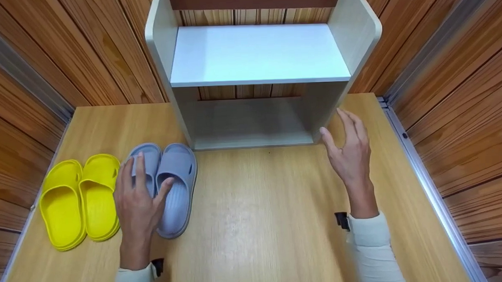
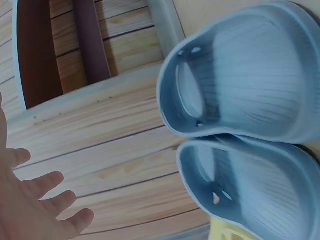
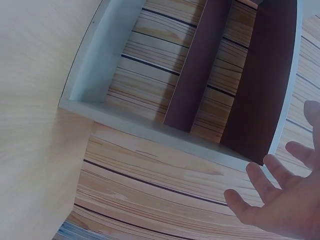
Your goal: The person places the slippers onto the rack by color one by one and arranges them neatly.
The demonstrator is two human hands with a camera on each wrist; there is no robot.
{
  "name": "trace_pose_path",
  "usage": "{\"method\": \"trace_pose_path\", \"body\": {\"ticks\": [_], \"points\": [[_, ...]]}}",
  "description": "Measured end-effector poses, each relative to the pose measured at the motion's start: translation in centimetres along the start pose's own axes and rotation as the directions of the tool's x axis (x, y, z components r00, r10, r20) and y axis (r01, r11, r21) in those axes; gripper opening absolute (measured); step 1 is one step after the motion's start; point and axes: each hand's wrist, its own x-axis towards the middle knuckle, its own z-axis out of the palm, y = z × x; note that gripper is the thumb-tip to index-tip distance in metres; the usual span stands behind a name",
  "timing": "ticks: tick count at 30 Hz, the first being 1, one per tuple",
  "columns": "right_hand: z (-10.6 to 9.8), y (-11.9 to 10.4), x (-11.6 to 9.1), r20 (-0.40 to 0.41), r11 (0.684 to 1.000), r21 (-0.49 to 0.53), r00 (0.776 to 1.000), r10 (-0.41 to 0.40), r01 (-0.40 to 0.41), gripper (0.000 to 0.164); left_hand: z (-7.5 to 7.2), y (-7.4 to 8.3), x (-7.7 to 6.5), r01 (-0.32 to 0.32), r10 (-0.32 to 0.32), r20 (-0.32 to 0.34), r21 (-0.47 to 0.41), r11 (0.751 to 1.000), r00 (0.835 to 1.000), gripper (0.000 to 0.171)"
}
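Head view looks down; wrist views (close, low) share the shelf unit (image 1: 257,74).

A shelf unit (image 1: 259,69) stands at the far side of the table (image 1: 270,223), against the back wall, with one shelf board above and an open bay below. To its left, on the table, two pairs of slippers lie side by side: the outer pair (image 1: 80,201) nearest the left wall, the inner pair (image 1: 171,183) just beside it, its toes close to the unit's left foot. My left hand (image 1: 138,199) is over the inner pair, fingers spread, possibly touching it, though I cannot be sure. My right hand (image 1: 349,148) hangs open near the unit's right front corner, well apart from the slippers.
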Motion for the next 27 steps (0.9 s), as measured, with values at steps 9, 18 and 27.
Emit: {"method": "trace_pose_path", "body": {"ticks": [9, 18, 27], "points": [[-0.9, 0.1, 1.4, -0.037, 0.997, 0.065, 0.998, 0.045, -0.043, 0.053, -1.1, -2.0, -0.4, 0.149, -0.148, 0.06, -0.02, 0.989, 0.987, 0.085], [-1.4, -0.3, 3.0, -0.037, 0.988, 0.115, 0.993, 0.109, -0.104, 0.056, -2.2, -4.0, -0.3, 0.28, -0.28, 0.075, 0.017, 0.96, 0.957, 0.085], [-1.6, -0.5, 4.7, -0.049, 0.976, 0.164, 0.987, 0.151, -0.141, 0.058, -3.4, -6.3, 0.0, 0.386, -0.386, 0.085, 0.015, 0.922, 0.919, 0.084]]}}
